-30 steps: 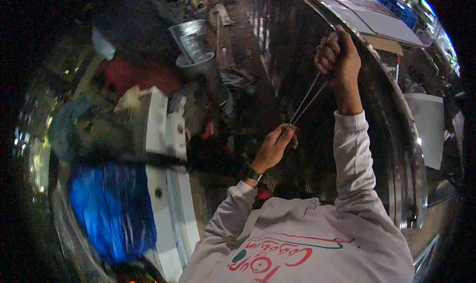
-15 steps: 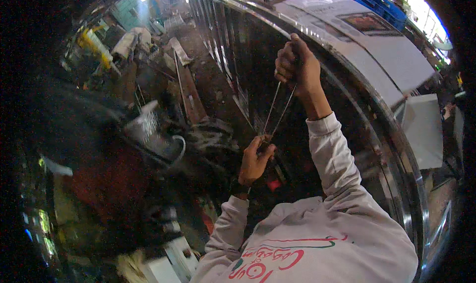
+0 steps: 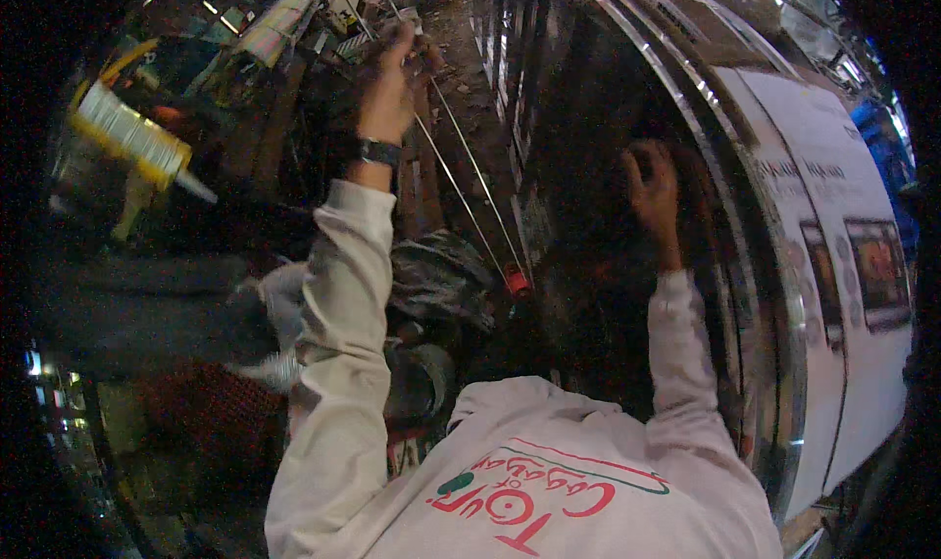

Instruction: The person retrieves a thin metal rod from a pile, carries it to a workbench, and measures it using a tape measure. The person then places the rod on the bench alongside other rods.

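My left hand, wearing a dark wristband, is raised at the upper middle. Its blurred fingers are closed around a pair of thin, pale rods. The rods slant down to a small red piece at their lower end and also show above the hand. I cannot make out what kind of tool this is. Over the dark glossy panel, my right hand is open and holds nothing, its fingers apart and slightly bent. Whether it touches the panel I cannot tell.
A yellow and white tube with a pointed nozzle is at the far left. A crumpled dark sheet lies below the left hand. Bright metal edging borders the panel, with large white printed cartons to its right.
My right hand has let go of the rods and moved lower, over the panel. My left hand has risen up and left, holding them. The view has shifted, bringing the nozzled tube into sight.
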